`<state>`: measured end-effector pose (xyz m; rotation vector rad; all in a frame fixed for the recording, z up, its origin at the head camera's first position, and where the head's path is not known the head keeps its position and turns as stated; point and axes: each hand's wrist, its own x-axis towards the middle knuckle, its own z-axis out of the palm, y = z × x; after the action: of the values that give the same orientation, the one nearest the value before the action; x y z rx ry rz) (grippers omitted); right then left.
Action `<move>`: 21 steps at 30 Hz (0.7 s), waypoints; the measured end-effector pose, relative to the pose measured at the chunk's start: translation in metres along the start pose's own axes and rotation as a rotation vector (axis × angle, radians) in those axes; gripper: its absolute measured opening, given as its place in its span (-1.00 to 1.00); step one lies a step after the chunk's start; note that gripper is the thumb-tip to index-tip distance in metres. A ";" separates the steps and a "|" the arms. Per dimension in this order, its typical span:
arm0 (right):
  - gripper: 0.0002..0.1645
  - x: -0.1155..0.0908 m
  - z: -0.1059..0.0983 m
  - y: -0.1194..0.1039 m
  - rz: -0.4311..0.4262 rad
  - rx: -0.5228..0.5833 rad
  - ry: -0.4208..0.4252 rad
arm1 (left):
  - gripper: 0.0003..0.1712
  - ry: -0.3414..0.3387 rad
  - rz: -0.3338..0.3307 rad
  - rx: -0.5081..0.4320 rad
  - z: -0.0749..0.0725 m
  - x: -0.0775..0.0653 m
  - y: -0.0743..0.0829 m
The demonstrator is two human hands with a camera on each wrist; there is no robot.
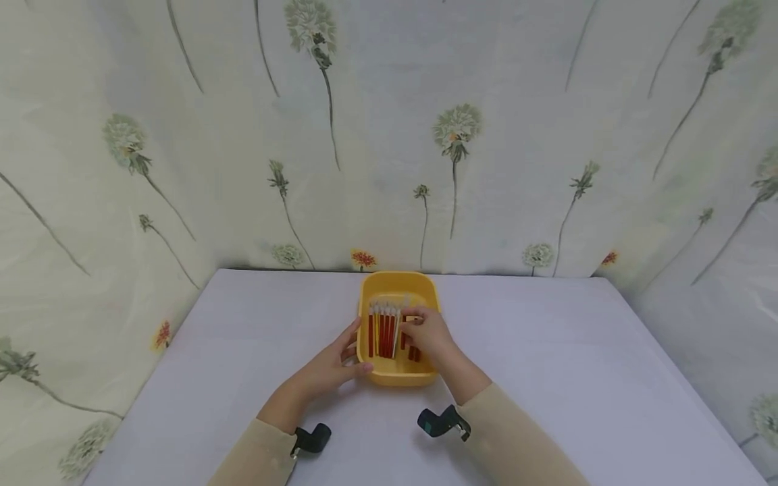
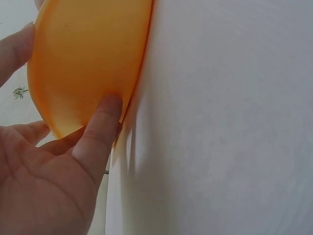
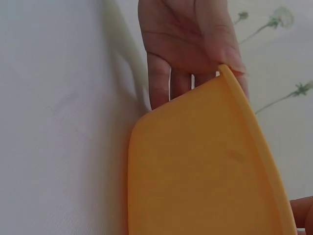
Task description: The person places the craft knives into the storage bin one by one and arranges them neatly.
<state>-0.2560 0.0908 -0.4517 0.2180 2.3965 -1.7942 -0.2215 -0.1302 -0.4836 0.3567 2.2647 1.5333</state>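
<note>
A yellow tray (image 1: 398, 380) stands on the white table, its near wall towards me. Slim red and yellow sticks with whitish far ends (image 1: 384, 331) lie side by side in it; their exact kind is too small to make out. My left hand (image 1: 331, 366) holds the tray's near left corner, thumb (image 2: 105, 115) against the outer wall and other fingers along the left side. Reaching over the right rim, my right hand (image 1: 428, 334) pinches a red stick (image 1: 403, 342) between thumb and index finger. In the right wrist view the tray wall (image 3: 195, 166) hides the sticks.
Short dark red pieces (image 1: 415, 354) lie in the tray's near right part. The tray sits close to the table's far edge (image 1: 498, 275), below a flower-printed cloth (image 1: 389, 135). White tabletop (image 1: 547, 351) stretches to both sides.
</note>
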 end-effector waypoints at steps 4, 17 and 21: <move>-0.60 0.005 0.005 0.003 -0.016 -0.056 0.022 | 0.15 0.001 0.001 0.003 -0.001 -0.001 0.001; -0.63 0.010 0.012 0.011 -0.008 -0.201 0.039 | 0.15 0.003 0.000 0.005 0.000 0.000 0.000; -0.62 0.012 0.011 0.010 0.031 -0.222 0.041 | 0.15 0.003 0.002 0.015 0.000 0.000 -0.001</move>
<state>-0.2653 0.0829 -0.4666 0.2671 2.5801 -1.5086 -0.2216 -0.1307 -0.4846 0.3609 2.2800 1.5198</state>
